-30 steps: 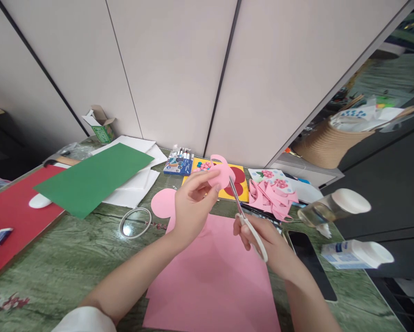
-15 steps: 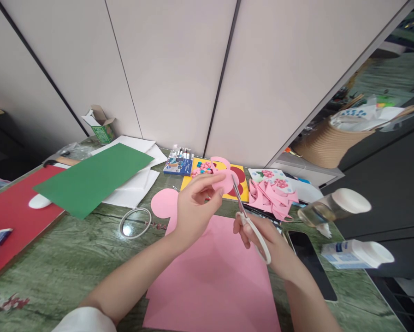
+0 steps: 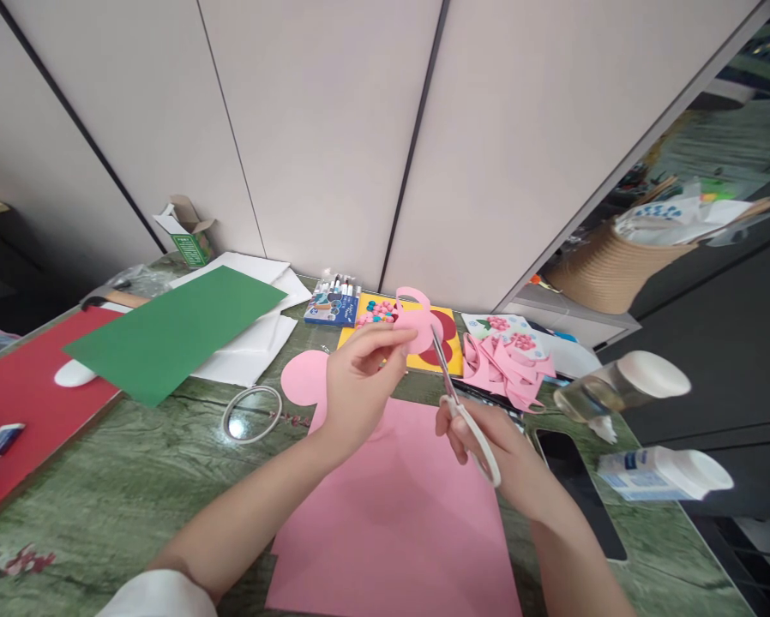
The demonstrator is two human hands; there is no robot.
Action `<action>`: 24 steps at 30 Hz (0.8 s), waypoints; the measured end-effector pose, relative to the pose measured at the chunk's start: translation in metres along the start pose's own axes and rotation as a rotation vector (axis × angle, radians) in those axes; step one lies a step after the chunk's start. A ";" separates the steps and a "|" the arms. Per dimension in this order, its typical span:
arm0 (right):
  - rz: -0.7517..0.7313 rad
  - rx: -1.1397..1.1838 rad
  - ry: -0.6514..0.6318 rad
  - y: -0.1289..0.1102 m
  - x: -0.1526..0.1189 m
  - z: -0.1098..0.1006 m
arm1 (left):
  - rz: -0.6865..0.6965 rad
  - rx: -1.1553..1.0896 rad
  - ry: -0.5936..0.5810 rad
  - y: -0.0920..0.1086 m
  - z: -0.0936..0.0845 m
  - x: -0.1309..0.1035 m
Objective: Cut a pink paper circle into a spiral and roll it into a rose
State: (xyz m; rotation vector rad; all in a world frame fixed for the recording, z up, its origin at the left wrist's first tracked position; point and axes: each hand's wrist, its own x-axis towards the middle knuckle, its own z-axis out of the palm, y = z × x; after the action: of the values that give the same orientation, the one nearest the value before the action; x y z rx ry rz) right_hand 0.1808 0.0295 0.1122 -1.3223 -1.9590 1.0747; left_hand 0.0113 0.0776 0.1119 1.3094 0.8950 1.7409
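Behind left hand (image 3: pixel 361 381), part-hidden cutout (image 3: pixel 424 323)

On my feed, the pink paper cutout (image 3: pixel 426 331) has shifted slightly right since a second ago, and its curved strip (image 3: pixel 416 293) has risen into a taller arch than half a second ago. I see the left hand (image 3: pixel 361 386) drawn back a touch leftward over that half second. The white-handled scissors (image 3: pixel 448 387) swung their loop outward, then came partly back.
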 end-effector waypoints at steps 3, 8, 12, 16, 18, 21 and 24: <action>0.010 0.005 -0.002 0.000 -0.001 0.000 | 0.012 0.006 0.017 0.001 -0.001 0.001; 0.024 0.001 -0.020 -0.001 -0.001 -0.002 | 0.006 -0.019 0.032 0.000 -0.001 0.002; 0.008 -0.017 -0.018 -0.002 -0.001 -0.002 | -0.006 -0.055 0.015 0.000 0.000 0.002; 0.002 -0.019 -0.020 -0.004 -0.001 -0.002 | 0.007 -0.032 0.001 0.001 -0.001 0.000; 0.001 -0.015 -0.019 -0.005 -0.002 -0.002 | 0.004 -0.013 -0.020 0.002 -0.001 -0.001; -0.010 -0.018 -0.010 -0.006 -0.002 -0.002 | -0.002 0.012 -0.037 0.002 -0.001 -0.002; -0.027 -0.019 -0.001 -0.006 -0.002 -0.002 | -0.001 0.018 -0.037 0.002 0.000 -0.002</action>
State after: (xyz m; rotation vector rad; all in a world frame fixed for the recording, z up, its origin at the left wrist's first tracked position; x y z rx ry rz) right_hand 0.1799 0.0275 0.1180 -1.3022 -1.9867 1.0466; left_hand 0.0109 0.0748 0.1128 1.3478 0.8922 1.7058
